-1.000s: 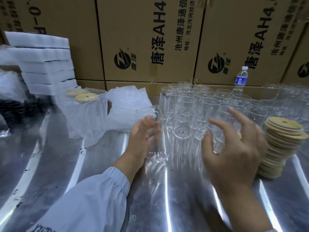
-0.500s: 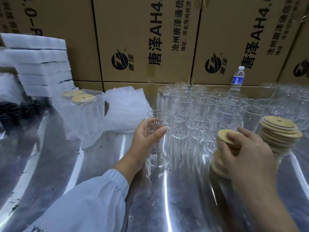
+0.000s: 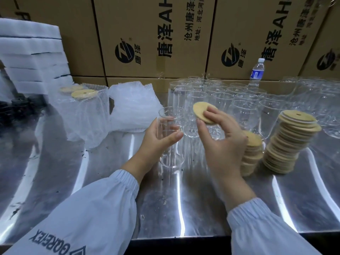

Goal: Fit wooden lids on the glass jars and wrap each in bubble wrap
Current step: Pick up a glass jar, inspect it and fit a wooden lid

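Jar, glass, one (image 3: 172,155): upright near the front middle of the metal table (image 3: 165,208), mouth open, no lid on it. Whether its base touches the table cannot be told. Left hand (image 3: 158,142) grasps it, fingers and thumb curled round its upper half.

Lid, wooden, round, one (image 3: 201,111): tilted, pinched between thumb and fingertips of the right hand (image 3: 220,142). It sits just to the right of the jar's rim, apart from it.

Lids, spare: short stack (image 3: 253,150) behind the right hand; taller leaning stack (image 3: 288,142) just beside it to the right. Both stand on the table.

Jars, empty, many (image 3: 239,100): upright in close rows behind the hands, reaching to the right edge.

Jars, wrapped (image 3: 86,111): at the left, covered in bubble wrap, wooden lids showing on top.

Bubble wrap, loose pile (image 3: 132,107): between the wrapped jars and the empty rows.

Foam sheets, white, stacked (image 3: 31,57): far left.

Water bottle (image 3: 257,72): upright behind the empty jars, against the cardboard boxes (image 3: 152,34) that line the back.

Sleeves, pale blue, on both arms.
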